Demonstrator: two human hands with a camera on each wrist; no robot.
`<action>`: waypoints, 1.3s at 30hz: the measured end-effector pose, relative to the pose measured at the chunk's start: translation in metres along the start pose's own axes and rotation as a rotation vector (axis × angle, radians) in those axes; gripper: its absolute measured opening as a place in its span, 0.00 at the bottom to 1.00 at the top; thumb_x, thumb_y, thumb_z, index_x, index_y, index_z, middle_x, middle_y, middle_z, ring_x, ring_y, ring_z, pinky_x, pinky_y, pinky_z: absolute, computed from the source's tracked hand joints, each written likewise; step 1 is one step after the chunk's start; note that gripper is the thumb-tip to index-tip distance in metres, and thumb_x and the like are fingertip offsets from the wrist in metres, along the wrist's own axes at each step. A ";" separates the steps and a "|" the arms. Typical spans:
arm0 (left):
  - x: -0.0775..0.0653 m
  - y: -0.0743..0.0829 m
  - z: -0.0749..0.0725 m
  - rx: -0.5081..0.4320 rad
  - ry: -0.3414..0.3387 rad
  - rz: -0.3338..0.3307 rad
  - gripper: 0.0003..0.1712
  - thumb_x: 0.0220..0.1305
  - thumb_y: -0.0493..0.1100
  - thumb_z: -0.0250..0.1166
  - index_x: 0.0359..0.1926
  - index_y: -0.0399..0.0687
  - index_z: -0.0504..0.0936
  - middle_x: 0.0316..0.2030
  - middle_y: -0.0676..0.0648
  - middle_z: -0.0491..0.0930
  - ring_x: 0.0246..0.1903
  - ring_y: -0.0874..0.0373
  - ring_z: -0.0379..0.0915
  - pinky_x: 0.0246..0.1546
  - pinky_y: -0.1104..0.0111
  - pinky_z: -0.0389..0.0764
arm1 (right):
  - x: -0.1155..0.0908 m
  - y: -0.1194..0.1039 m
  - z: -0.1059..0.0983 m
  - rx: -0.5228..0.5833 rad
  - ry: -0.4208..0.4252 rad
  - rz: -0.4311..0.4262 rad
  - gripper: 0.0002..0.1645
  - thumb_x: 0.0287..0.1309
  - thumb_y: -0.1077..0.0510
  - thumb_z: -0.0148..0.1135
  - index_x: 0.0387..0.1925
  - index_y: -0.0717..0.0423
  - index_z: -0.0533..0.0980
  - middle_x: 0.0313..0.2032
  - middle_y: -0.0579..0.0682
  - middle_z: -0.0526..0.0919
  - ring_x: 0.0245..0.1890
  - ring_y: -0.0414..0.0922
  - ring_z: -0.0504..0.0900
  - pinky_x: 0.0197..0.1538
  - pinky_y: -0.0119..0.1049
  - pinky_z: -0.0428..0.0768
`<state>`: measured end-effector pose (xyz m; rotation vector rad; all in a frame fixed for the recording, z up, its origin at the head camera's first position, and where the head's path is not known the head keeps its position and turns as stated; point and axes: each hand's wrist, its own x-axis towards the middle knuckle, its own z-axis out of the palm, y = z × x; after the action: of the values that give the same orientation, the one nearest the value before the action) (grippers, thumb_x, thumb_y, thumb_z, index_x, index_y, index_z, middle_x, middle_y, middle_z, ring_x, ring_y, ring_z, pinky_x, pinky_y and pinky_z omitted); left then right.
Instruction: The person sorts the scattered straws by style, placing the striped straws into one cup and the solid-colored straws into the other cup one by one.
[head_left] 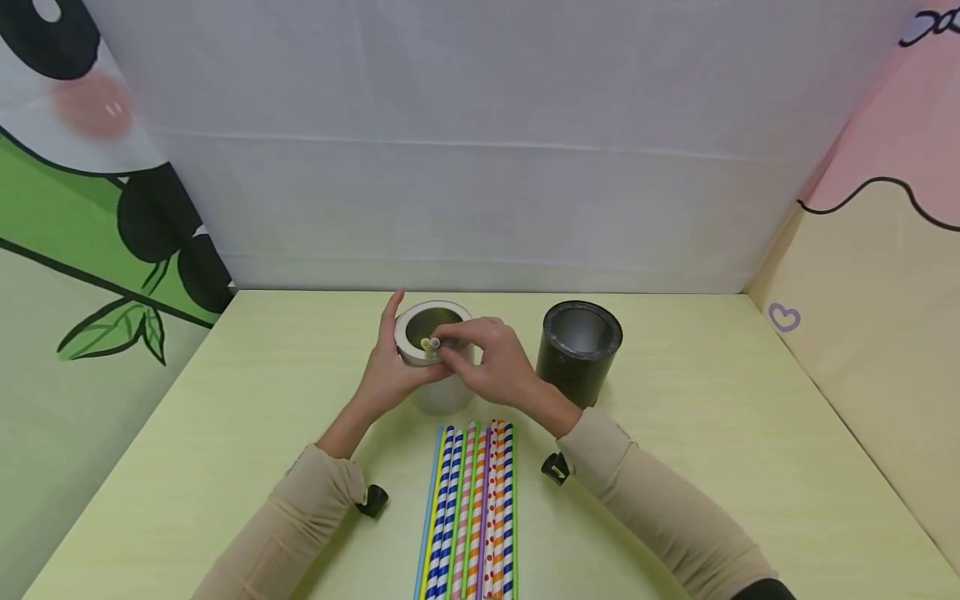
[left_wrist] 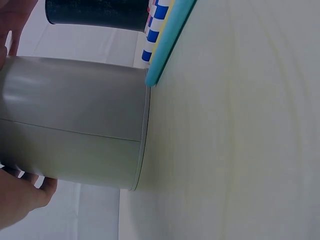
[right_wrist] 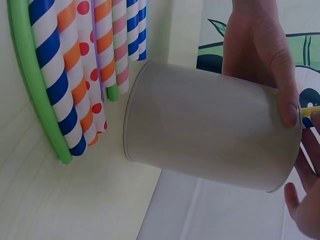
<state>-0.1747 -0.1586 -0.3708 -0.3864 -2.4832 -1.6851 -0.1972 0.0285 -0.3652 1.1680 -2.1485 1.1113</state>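
A pale grey canister [head_left: 442,392] with a white rim stands upright on the table. My left hand [head_left: 390,367] grips it near the rim, its thumb [right_wrist: 288,107] lying along the side in the right wrist view. Over the mouth, my right hand [head_left: 491,358] pinches thin straws [head_left: 430,343] by their upper ends, thumb against fingertips. A yellow end and a blue part of them show in the right wrist view; their lower parts are hidden inside the canister. Just in front lies a row of paper straws [head_left: 468,508], striped, dotted and plain, side by side.
A dark canister [head_left: 577,354] with an open top stands to the right of the pale one, close to my right wrist. A white cloth wall [head_left: 487,208] rises behind the pale yellow table [head_left: 712,417]. Printed panels flank both sides.
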 end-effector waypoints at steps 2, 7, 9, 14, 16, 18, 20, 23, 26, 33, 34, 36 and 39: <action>0.002 -0.006 0.000 -0.006 0.000 0.008 0.69 0.46 0.38 0.76 0.76 0.56 0.35 0.66 0.35 0.60 0.63 0.43 0.60 0.60 0.46 0.64 | 0.001 -0.001 0.002 -0.006 -0.004 0.000 0.12 0.57 0.59 0.66 0.43 0.57 0.83 0.40 0.47 0.87 0.41 0.40 0.83 0.52 0.40 0.74; 0.011 -0.032 0.002 -0.021 0.003 0.016 0.70 0.45 0.40 0.78 0.75 0.71 0.36 0.66 0.39 0.60 0.63 0.45 0.60 0.60 0.46 0.65 | 0.003 -0.004 0.006 -0.005 -0.001 -0.001 0.12 0.57 0.59 0.66 0.44 0.57 0.84 0.41 0.47 0.87 0.42 0.41 0.82 0.53 0.41 0.74; 0.013 -0.037 0.002 -0.025 0.006 0.021 0.70 0.45 0.41 0.78 0.74 0.76 0.36 0.66 0.41 0.61 0.63 0.46 0.61 0.59 0.47 0.66 | 0.004 -0.005 0.007 -0.009 0.003 -0.005 0.12 0.57 0.59 0.66 0.43 0.56 0.84 0.40 0.46 0.87 0.42 0.41 0.82 0.53 0.41 0.73; 0.014 -0.040 0.004 -0.029 0.009 0.048 0.69 0.45 0.40 0.78 0.74 0.73 0.37 0.64 0.40 0.64 0.61 0.46 0.63 0.58 0.48 0.67 | 0.007 -0.005 0.012 -0.030 -0.007 -0.015 0.12 0.57 0.59 0.66 0.43 0.55 0.84 0.40 0.46 0.87 0.42 0.40 0.82 0.54 0.41 0.73; 0.013 -0.040 0.005 -0.027 0.008 0.051 0.69 0.45 0.40 0.78 0.75 0.71 0.37 0.63 0.39 0.64 0.61 0.46 0.64 0.57 0.48 0.68 | 0.008 -0.006 0.013 -0.041 -0.012 -0.014 0.12 0.57 0.59 0.66 0.44 0.55 0.84 0.41 0.46 0.87 0.43 0.41 0.82 0.54 0.41 0.73; 0.013 -0.040 0.006 -0.021 0.009 0.048 0.69 0.45 0.40 0.77 0.74 0.72 0.37 0.63 0.39 0.64 0.60 0.45 0.64 0.57 0.48 0.68 | 0.008 -0.007 0.014 -0.056 -0.018 -0.010 0.13 0.57 0.58 0.66 0.44 0.55 0.84 0.41 0.46 0.87 0.43 0.41 0.82 0.54 0.41 0.73; 0.012 -0.039 0.006 -0.011 0.009 0.042 0.69 0.45 0.41 0.77 0.74 0.73 0.37 0.64 0.39 0.64 0.61 0.45 0.63 0.57 0.48 0.68 | 0.007 -0.007 0.013 -0.073 -0.023 -0.005 0.13 0.57 0.58 0.66 0.44 0.55 0.84 0.41 0.46 0.87 0.43 0.41 0.82 0.55 0.42 0.73; 0.012 -0.039 0.006 -0.006 0.012 0.042 0.69 0.45 0.41 0.78 0.74 0.73 0.37 0.64 0.39 0.64 0.61 0.46 0.63 0.58 0.48 0.67 | 0.005 -0.006 0.012 -0.091 -0.026 -0.011 0.13 0.57 0.58 0.67 0.44 0.55 0.84 0.41 0.45 0.87 0.42 0.40 0.83 0.55 0.42 0.73; 0.012 -0.039 0.005 -0.018 0.016 0.049 0.69 0.44 0.41 0.78 0.75 0.70 0.37 0.64 0.40 0.63 0.61 0.46 0.63 0.59 0.48 0.66 | 0.005 -0.006 0.009 -0.087 -0.019 -0.026 0.13 0.56 0.58 0.67 0.44 0.56 0.84 0.40 0.46 0.87 0.41 0.41 0.83 0.55 0.42 0.73; 0.014 -0.041 0.003 -0.032 0.013 0.046 0.69 0.45 0.41 0.78 0.74 0.74 0.37 0.64 0.41 0.62 0.62 0.47 0.61 0.60 0.48 0.64 | 0.004 -0.004 0.007 -0.074 -0.014 -0.023 0.14 0.55 0.58 0.68 0.44 0.56 0.84 0.41 0.47 0.87 0.43 0.41 0.83 0.54 0.41 0.73; 0.014 -0.041 0.003 -0.033 0.012 0.044 0.69 0.45 0.41 0.78 0.74 0.74 0.37 0.65 0.41 0.62 0.62 0.47 0.61 0.60 0.48 0.64 | 0.004 -0.004 0.007 -0.075 -0.016 -0.022 0.14 0.55 0.58 0.68 0.44 0.56 0.84 0.41 0.47 0.87 0.43 0.42 0.83 0.54 0.41 0.73; 0.014 -0.041 0.002 -0.030 0.015 0.045 0.69 0.44 0.41 0.78 0.74 0.72 0.37 0.65 0.41 0.62 0.62 0.47 0.61 0.60 0.48 0.65 | 0.004 -0.005 0.006 -0.076 -0.019 -0.021 0.14 0.56 0.58 0.68 0.45 0.56 0.84 0.42 0.47 0.87 0.44 0.41 0.83 0.54 0.41 0.73; 0.013 -0.040 0.002 -0.021 0.017 0.046 0.70 0.44 0.42 0.79 0.75 0.71 0.37 0.64 0.42 0.62 0.62 0.47 0.61 0.60 0.47 0.64 | 0.001 -0.006 0.003 -0.072 -0.010 -0.025 0.15 0.55 0.58 0.68 0.45 0.56 0.84 0.42 0.47 0.87 0.45 0.42 0.83 0.55 0.41 0.73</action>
<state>-0.1983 -0.1684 -0.4041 -0.4257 -2.4272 -1.6912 -0.1930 0.0232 -0.3634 1.1668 -2.1572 1.0106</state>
